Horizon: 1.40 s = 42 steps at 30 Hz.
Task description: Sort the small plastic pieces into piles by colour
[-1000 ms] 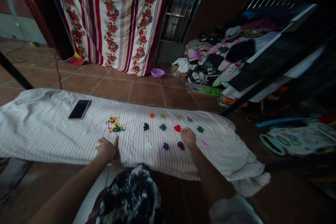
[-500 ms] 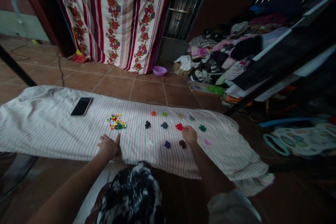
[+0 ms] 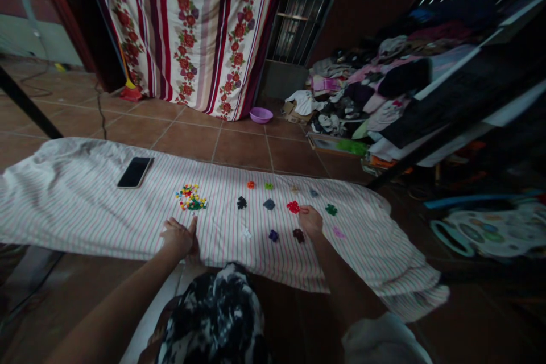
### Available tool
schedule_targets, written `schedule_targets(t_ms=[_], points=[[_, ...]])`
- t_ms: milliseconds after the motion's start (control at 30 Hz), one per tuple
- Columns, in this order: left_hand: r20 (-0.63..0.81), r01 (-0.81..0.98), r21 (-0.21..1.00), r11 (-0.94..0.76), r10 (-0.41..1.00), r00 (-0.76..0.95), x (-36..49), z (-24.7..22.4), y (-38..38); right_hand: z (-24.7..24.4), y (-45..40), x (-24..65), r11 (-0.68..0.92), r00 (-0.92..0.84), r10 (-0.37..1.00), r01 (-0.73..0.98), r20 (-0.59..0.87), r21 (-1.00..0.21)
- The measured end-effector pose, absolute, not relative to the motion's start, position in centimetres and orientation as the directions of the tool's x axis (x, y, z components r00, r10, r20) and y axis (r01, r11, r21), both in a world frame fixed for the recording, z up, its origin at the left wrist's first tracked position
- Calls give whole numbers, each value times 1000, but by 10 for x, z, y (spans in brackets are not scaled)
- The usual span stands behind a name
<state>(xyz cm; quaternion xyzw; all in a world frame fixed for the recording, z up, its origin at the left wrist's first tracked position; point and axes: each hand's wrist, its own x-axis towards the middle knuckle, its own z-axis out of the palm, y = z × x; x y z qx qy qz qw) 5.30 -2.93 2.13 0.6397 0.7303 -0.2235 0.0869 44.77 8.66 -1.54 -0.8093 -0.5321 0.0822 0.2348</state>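
- We have our right hand point(image 3: 311, 220) at the red pile point(image 3: 293, 206), which sits at its 10 o'clock; fingertips at the pile's edge, too small to tell whether we're pinching a piece.
- We see the dark green pile point(image 3: 331, 210) at that hand's 2 o'clock, grey pile point(image 3: 269, 204) at red's 9.
- We have our left hand point(image 3: 177, 238) low over the striped cloth point(image 3: 106, 216), thumb and fingers spread; mixed pile point(image 3: 197, 205) at its 1 o'clock.
- We see the phone point(image 3: 135, 173) lying at the mixed pile's 10 o'clock.

A red cluster point(image 3: 293, 206) of tiny pieces lies among other single-colour clusters point(image 3: 269, 204), right of a multicoloured heap point(image 3: 195, 203).
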Motion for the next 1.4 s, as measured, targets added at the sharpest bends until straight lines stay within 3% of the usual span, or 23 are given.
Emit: schedule_targets(t_ms=[200,367,567,733,900,1167,1400], points=[[-437,971,-200,132,875,-209,57,28,-27,-5,87,449,-400,451,893,772,-18,-494],[-419,970,-192,146,882,-216,57,27,-27,4,85,444,-390,457,888,804,47,-448],[-435,969,-206,137,874,-216,59,28,-26,30,88,390,-98,277,922,843,270,-528],[-445,971,-186,149,868,-219,60,33,-26,37,97,309,193,-19,962,751,271,-631],[-460,973,-169,158,860,-219,59,28,-23,22,98,226,420,-350,903,607,248,-674],[-452,980,-141,137,872,-187,58,20,-22,7,103,139,598,-620,766,587,173,-546],[-440,982,-112,152,879,-186,57,17,-21,12,108,116,592,-624,777,678,85,-435]])
